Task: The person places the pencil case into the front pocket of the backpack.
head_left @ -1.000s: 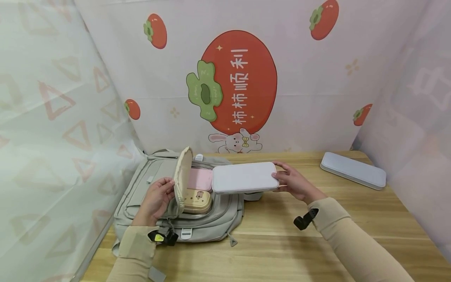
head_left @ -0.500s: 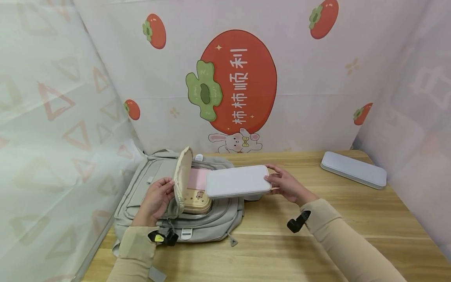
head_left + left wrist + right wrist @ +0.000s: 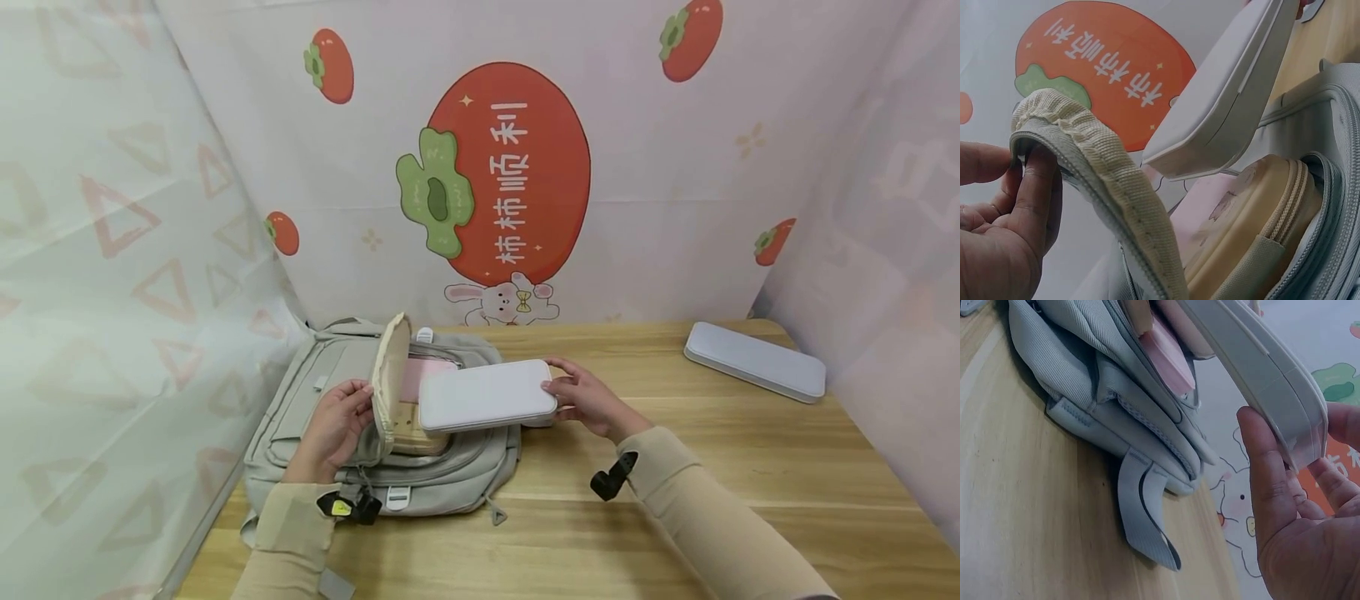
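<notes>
A grey backpack (image 3: 300, 375) lies on the table with its front pocket unzipped. My left hand (image 3: 337, 422) pinches the edge of the cream-lined pocket flap (image 3: 389, 367) and holds it up; the left wrist view shows thumb and fingers on the zipper edge (image 3: 1079, 150). My right hand (image 3: 588, 398) grips one end of a white rectangular case (image 3: 486, 394), thumb on one face and fingers on the other. The case is tilted over the pocket opening. Inside the pocket sit a pink case (image 3: 426, 377) and a yellow zippered pouch (image 3: 1260, 212), both partly hidden by the white case.
A pale blue-grey case (image 3: 753, 360) lies at the back right of the wooden table (image 3: 600, 533). A backpack strap (image 3: 1141, 512) hangs onto the table. Patterned cloth walls stand behind and at both sides. A small grey tag (image 3: 335, 584) lies by the left sleeve.
My right hand has moved left and slightly nearer with the white case, which now covers more of the pink case and yellow pouch. The left hand has stayed at the flap.
</notes>
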Motion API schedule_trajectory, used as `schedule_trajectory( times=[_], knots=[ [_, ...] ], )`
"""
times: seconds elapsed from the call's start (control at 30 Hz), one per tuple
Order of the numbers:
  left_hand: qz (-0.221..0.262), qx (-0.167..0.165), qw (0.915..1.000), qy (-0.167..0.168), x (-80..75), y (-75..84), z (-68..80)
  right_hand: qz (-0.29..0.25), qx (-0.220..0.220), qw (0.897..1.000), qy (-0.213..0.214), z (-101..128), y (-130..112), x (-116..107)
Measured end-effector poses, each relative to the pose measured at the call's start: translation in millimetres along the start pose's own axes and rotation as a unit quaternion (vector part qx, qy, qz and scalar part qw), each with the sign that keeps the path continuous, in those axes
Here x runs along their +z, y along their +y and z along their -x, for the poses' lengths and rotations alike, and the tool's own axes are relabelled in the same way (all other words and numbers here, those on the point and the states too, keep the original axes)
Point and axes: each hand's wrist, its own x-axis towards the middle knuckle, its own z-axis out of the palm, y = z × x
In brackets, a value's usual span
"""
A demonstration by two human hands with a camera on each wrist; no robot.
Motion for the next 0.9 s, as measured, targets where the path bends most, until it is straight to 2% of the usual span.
schedule_trajectory(
  times=[0.7, 0.9],
  knots=[
    [-0.002, 0.005, 1.0, -0.004, 1.4, 1.6, -0.4, -0.015, 0.021, 1.0, 0.018, -7.0, 7.2, 31.1],
    [-0.004, -0.001, 1.0, 0.002, 1.1, 2.5, -0.8, -0.024, 0.031, 0.999, -0.005, -5.1, 7.6, 34.8]
  ],
)
